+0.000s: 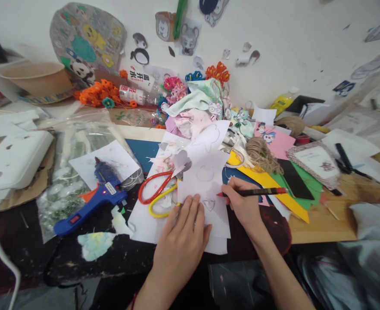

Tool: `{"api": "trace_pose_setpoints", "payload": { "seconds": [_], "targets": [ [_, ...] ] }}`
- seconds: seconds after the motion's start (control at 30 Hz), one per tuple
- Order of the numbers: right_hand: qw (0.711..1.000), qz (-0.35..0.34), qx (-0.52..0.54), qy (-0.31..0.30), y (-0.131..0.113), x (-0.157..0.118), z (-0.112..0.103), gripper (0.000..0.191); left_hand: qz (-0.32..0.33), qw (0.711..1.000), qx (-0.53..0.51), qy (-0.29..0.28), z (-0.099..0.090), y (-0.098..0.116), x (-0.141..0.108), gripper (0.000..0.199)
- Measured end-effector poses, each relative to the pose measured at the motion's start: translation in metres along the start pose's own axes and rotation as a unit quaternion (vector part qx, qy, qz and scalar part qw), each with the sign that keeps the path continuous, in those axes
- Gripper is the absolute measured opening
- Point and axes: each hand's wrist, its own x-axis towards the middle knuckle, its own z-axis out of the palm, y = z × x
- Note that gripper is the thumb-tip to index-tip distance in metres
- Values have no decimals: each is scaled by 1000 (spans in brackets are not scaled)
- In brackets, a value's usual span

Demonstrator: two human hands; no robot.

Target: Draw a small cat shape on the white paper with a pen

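Observation:
White paper (220, 224) lies in front of me with pencil-like outlines on it, among them a small pointed shape near its lower part. My left hand (185, 230) rests flat on this paper, fingers stretched out and holding nothing. Between the fingers of my right hand (243, 204) is a dark pencil (264, 192) with a red end, its tip just above the small drawing; whether it touches the paper I cannot tell. Scissors with one red and one yellow handle loop (156, 187) lie left of the drawing, partly over paper scraps.
To the left, a blue glue gun (93, 202) lies on a plastic bag and paper. Fabric scraps (196, 99) and crocheted flowers are heaped at the back. Twine (263, 153), yellow card and a black phone-like slab (296, 180) lie right. Another person's sleeve (367, 254) shows at far right.

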Motion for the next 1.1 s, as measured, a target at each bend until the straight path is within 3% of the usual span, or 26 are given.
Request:
{"api": "trace_pose_setpoints", "payload": {
  "seconds": [1.1],
  "targets": [
    [1000,-11,-2,-1,0,-1,0,35,4,1000,2,-2,0,-1,2,36]
  ]
}}
